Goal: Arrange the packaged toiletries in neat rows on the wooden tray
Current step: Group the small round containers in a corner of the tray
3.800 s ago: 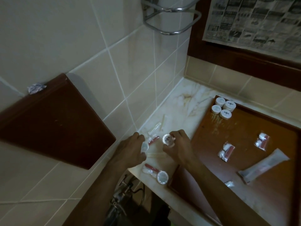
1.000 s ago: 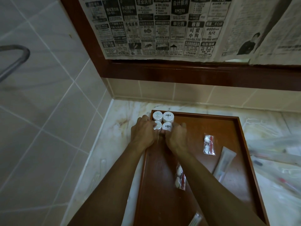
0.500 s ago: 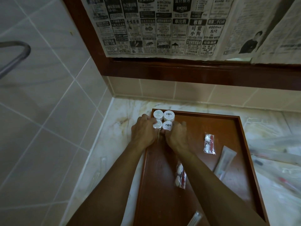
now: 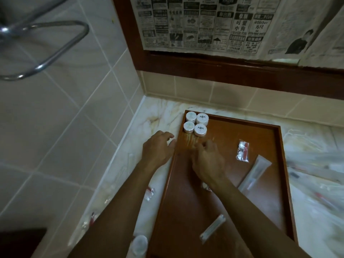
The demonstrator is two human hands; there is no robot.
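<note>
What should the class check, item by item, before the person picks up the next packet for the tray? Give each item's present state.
1. Round tubs grouped two by two in the tray's far left corner: ok.
2. Left hand free, holding nothing: ok.
3. Right hand free, holding nothing: ok.
4. Small packet and long packet lined up in rows: not ok, both lie askew.
5. Wooden tray has bare space for more rows: ok.
6. Packet under the right wrist: cannot tell, mostly hidden.
</note>
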